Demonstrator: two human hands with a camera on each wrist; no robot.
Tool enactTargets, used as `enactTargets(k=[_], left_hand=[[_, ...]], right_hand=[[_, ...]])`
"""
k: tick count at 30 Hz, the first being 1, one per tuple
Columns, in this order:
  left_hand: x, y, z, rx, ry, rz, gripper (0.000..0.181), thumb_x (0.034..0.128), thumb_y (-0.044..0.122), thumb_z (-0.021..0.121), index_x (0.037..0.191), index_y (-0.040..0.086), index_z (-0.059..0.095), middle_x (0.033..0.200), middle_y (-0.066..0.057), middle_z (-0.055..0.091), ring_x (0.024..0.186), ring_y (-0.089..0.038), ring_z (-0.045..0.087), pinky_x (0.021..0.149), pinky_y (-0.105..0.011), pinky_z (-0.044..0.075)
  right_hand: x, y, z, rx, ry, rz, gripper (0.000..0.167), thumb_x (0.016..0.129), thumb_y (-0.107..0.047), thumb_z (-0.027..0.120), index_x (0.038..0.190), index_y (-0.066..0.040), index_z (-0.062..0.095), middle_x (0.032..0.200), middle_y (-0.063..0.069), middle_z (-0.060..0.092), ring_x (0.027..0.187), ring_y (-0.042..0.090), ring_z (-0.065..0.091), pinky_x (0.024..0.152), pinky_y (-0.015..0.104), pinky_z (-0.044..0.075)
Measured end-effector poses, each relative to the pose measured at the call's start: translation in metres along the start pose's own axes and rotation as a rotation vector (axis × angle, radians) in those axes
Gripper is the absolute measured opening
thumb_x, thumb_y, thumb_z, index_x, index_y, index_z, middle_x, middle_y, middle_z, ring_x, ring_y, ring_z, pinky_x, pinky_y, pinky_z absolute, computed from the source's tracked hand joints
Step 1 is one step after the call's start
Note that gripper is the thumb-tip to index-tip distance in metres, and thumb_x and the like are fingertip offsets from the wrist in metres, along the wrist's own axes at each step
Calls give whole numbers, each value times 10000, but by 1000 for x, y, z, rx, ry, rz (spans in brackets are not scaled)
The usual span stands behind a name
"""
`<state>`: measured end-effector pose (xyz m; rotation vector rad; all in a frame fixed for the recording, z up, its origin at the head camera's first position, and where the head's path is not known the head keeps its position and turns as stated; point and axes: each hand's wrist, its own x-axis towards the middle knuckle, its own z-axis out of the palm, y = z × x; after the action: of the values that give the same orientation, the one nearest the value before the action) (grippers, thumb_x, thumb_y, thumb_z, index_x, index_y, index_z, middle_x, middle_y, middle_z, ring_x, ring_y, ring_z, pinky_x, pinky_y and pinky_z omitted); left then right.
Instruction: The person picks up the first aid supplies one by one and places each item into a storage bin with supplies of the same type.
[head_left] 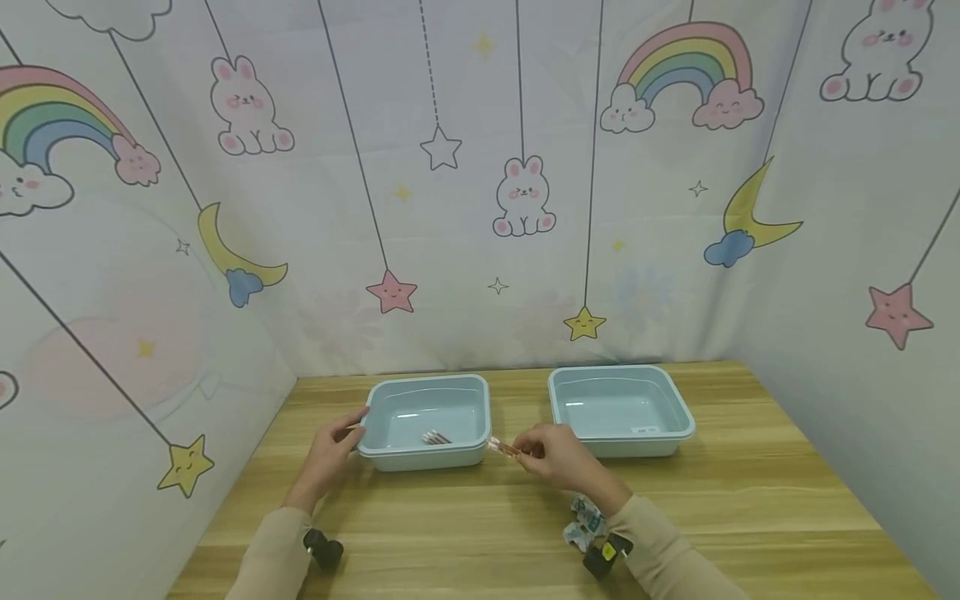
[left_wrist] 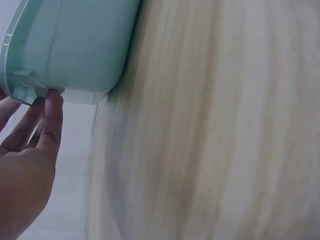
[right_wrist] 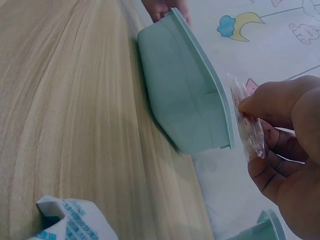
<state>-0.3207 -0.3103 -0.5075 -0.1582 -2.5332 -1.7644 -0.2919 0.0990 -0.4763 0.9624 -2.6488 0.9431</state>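
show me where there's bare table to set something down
Bare table lies between the left wrist camera and the crumpled wrapper, and right of the right tub. The gap between it and the left tub is free toward the back. Crowded: that gap's front, where the right hand holds a packet, and around the wrapper, beside the right sleeve.

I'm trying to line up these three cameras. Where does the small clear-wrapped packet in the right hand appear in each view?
Head: lower middle, the packet pinched in the right hand.
Left wrist: not in this picture.
Right wrist: right of centre, the packet between thumb and fingers.
Shared landmark: the left-hand tub, upper left in the left wrist view, upper middle in the right wrist view.
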Motion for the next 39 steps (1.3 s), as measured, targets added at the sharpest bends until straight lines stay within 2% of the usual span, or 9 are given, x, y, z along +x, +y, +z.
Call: enactTargets(k=[14,28,39], left_hand=[[0,-1,0,-3,5,12,441,1012,189,520,1430,52,474,1491,-173,440,1266,-388,513,908,-219,523],[1,1,0,6,10,-2,450,1012,201,521,1436,62,467,1492,-172,436,1279,-378,507,965,-316,522],[1,1,0,-1,21,-12,437,1003,167,529,1424,64,483,1485,-164,449,1274,-373,511,925,-261,529]], right_hand=[[11,-8,-3,-9,3,-13,70,862,-180,722,919,-151,752,711,-122,600,587,-21,462,508,162,430],[18,-14,-3,22,15,-30,62,854,-134,725,909,-123,750,702,-92,612,582,-16,454,501,170,419],[23,-11,1,9,28,-41,57,857,-143,721,902,-124,751,709,-89,613,583,-19,448,503,166,411]])
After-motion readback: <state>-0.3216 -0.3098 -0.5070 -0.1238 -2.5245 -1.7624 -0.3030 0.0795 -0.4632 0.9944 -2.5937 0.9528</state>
